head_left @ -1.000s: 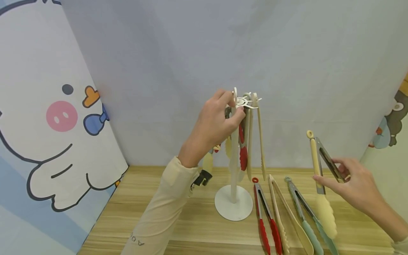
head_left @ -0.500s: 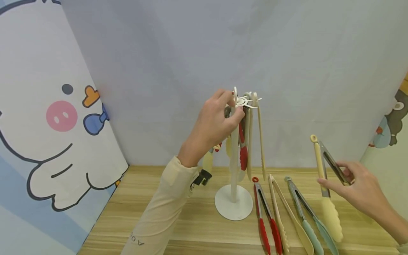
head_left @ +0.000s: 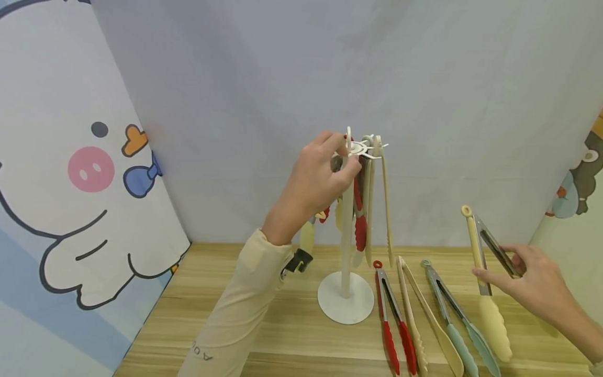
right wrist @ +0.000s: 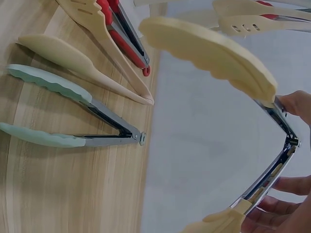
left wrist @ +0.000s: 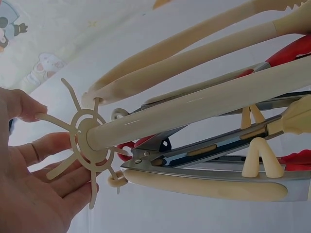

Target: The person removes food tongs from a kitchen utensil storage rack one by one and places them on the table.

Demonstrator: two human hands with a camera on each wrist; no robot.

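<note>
My left hand is at the top of a white hanging rack, thumb and fingers gripping its hooked arms. Several tongs hang from the rack, among them a beige pair and a red-tipped pair; the hand covers part of them in the head view. At the right, my right hand holds spread yellow tongs, thumb on one handle and fingers on the other. Their ring end points up and their scalloped tips point down, over the table.
On the wooden table lie red tongs, beige tongs and mint-green tongs, side by side right of the rack's round base. A grey cloth wall rises behind. A cartoon panel stands left.
My right hand has moved right and slightly down with the yellow tongs. The left hand has stayed at the rack's top. The tongs on the table have not moved.
</note>
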